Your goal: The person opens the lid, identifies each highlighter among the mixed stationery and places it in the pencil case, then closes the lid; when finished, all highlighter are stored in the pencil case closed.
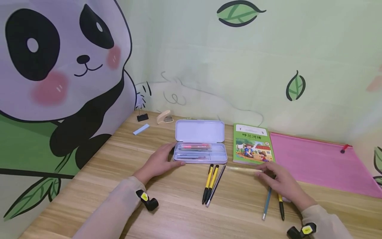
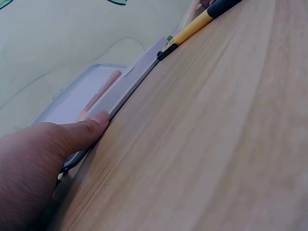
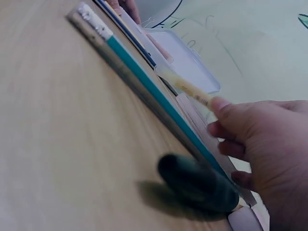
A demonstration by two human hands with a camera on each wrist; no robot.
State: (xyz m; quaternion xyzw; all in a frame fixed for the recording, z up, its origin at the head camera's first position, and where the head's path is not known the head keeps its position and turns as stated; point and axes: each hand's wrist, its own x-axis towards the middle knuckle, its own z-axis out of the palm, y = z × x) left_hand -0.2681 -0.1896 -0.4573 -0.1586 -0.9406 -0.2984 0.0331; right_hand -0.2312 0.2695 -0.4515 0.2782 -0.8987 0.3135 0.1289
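Observation:
A lavender pencil case (image 1: 201,162) lies with its lid up. Inside are a pink-and-clear pen (image 1: 195,146) and some slim pens or leads too small to tell apart. My left hand (image 1: 158,162) grips its left end, with the thumb on the front wall; the other fingers are partly hidden behind that side. Between thumb and fingertips, my right hand (image 1: 279,179) pinches the end of a pale yellow pen (image 3: 189,89) with a clear tip pointing toward the case. Beneath that hand lie a blue pencil (image 1: 267,203) and a yellow-and-black pen (image 1: 281,207).
Two yellow-and-black pens (image 1: 212,184) and a dark pencil (image 1: 216,186) lie before the case. A green book (image 1: 252,144) and a pink zip pouch (image 1: 322,162) are at right. A stapler (image 1: 164,117), binder clip (image 1: 142,117) and blue strip (image 1: 141,129) sit back left.

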